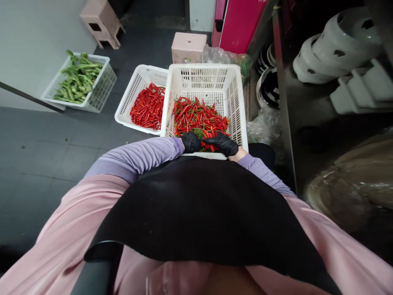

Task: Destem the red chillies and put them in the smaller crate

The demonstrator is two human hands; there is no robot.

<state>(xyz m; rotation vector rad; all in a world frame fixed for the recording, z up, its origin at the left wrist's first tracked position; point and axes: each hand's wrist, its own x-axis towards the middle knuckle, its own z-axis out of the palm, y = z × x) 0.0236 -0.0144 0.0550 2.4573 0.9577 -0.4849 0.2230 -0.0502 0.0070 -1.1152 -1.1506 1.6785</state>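
Note:
My left hand (190, 142), in a black glove, is closed at the near edge of a large white basket (241, 94), its fingers curled around something too small to make out. Beside it, my right hand (223, 144), also black-gloved, has its fingers together over red chilies at the same edge. What the right hand grips is too small to name. Red chilies with green stems (199, 116) cover the near part of this basket's bottom. Against its left side, a shallower white basket (124, 104) holds a pile of red chilies (149, 107) with few green stems showing.
A white basket (100, 96) of green vegetables (81, 78) is on the floor at the left. Pink stools (102, 22) stand at the back left and behind the large basket. Plastic bags and buckets lie right of it, beside a dark metal shelf (285, 110).

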